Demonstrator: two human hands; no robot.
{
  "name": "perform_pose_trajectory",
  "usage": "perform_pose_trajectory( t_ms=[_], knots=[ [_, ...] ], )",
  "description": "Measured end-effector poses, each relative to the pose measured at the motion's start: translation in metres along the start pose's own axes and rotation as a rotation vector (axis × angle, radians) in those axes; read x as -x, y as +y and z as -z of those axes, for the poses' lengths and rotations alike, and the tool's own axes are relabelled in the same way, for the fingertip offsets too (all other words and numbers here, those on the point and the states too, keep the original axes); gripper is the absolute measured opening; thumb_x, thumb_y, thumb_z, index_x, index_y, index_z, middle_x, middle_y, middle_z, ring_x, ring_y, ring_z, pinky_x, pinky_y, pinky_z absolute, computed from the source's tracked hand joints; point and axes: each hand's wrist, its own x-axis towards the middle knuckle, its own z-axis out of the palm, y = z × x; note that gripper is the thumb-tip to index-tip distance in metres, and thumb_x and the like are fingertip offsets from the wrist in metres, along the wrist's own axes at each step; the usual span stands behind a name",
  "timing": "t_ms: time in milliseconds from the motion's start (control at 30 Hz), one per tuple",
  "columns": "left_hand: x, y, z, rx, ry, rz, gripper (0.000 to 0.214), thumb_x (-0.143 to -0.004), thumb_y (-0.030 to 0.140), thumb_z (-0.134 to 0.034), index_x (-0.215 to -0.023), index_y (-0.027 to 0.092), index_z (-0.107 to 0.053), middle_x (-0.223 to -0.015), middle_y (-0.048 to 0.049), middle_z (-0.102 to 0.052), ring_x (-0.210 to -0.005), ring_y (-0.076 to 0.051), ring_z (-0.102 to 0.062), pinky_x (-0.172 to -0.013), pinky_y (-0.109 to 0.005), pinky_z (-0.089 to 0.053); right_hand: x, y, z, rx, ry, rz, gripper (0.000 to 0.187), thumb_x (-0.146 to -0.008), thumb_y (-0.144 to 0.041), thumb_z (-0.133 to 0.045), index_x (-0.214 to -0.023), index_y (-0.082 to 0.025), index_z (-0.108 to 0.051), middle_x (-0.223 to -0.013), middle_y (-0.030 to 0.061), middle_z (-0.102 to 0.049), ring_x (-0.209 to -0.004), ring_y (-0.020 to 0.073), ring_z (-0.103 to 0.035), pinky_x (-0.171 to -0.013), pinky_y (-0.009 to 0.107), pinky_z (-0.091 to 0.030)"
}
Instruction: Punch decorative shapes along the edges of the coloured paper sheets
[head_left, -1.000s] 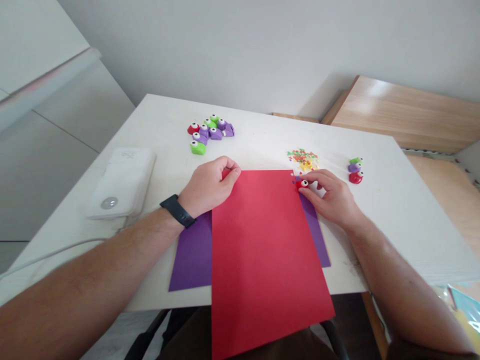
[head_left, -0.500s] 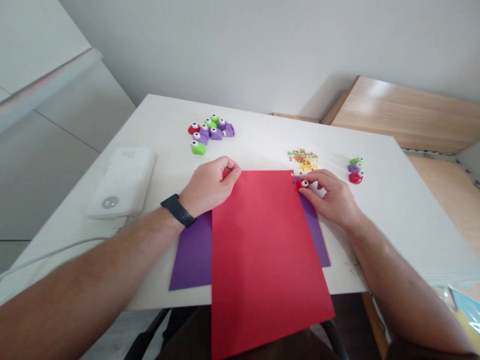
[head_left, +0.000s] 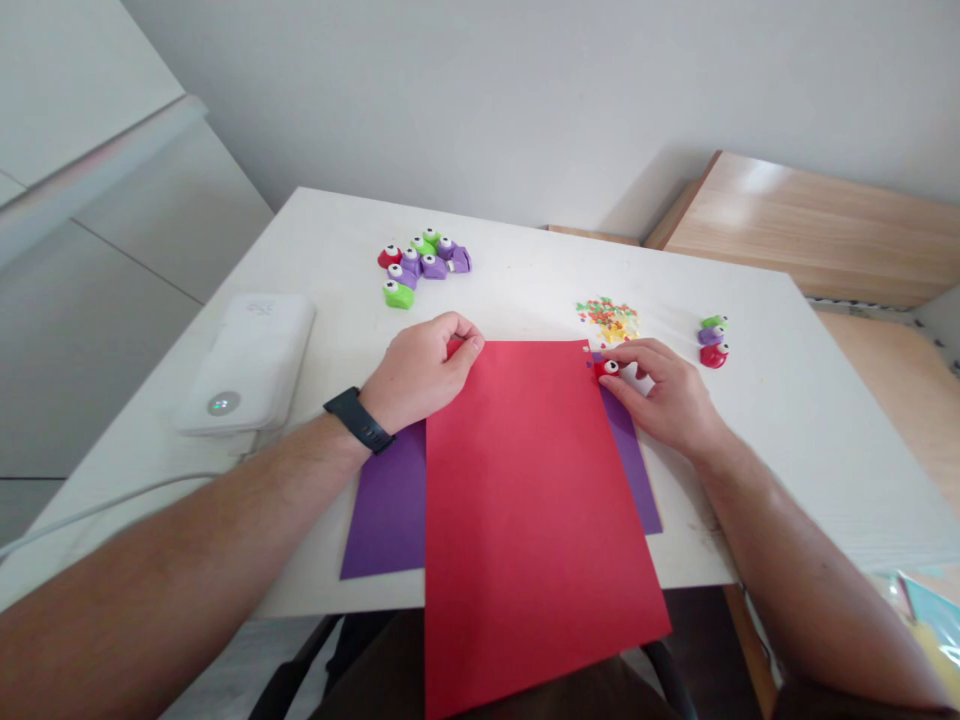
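A sheet of red paper (head_left: 532,500) lies over purple paper (head_left: 386,510) and hangs past the table's front edge. My left hand (head_left: 427,362) pinches the red sheet at its far left corner between thumb and fingers. At the far right corner of the sheet, my right hand (head_left: 664,390) grips a small red craft punch (head_left: 606,368) with a white button between thumb and fingers. The punch sits against the paper's edge; how far the paper goes into it is hidden. Tiny cut pieces lie beside it. Just beyond is a heap of colourful paper confetti (head_left: 609,318).
Several green, purple and red punches (head_left: 433,266) are grouped at the back left, and three more punches (head_left: 712,340) stand at the right. A white power bank (head_left: 247,365) with a cable lies on the left of the white table (head_left: 525,275). Wooden boards (head_left: 810,215) are behind.
Both hands keep the same grip and place. The whole view has shifted very slightly; nothing on the table has visibly moved.
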Motion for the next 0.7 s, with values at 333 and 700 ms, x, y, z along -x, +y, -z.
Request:
perform_pose_trajectory(
  t_ms=[333, 700],
  knots=[
    [-0.0008, -0.0022, -0.0008, 0.0, 0.003, -0.012, 0.028, -0.102, 0.045, -0.057, -0.101, 0.021, -0.072, -0.09, -0.0055, -0.077, -0.077, -0.024, -0.066, -0.074, -0.037, -0.046, -0.0005, -0.0005, -0.0003, 0.002, 0.001, -0.001, 0.023, -0.1, -0.026, -0.071, -0.122, -0.027, -0.077, -0.113, 0.01, -0.077, -0.1, 0.0273, -0.072, -0.084, 0.046, -0.061],
    [-0.0006, -0.0003, -0.0009, -0.011, -0.004, 0.007, 0.027, -0.102, 0.044, -0.057, -0.101, 0.022, -0.072, -0.088, -0.0051, -0.077, -0.077, -0.024, -0.066, -0.073, -0.037, -0.047, -0.0012, -0.0006, 0.0003, 0.012, -0.004, -0.006, 0.024, -0.1, -0.027, -0.071, -0.123, -0.028, -0.077, -0.114, 0.0101, -0.078, -0.1, 0.0282, -0.072, -0.085, 0.047, -0.061]
  ],
)
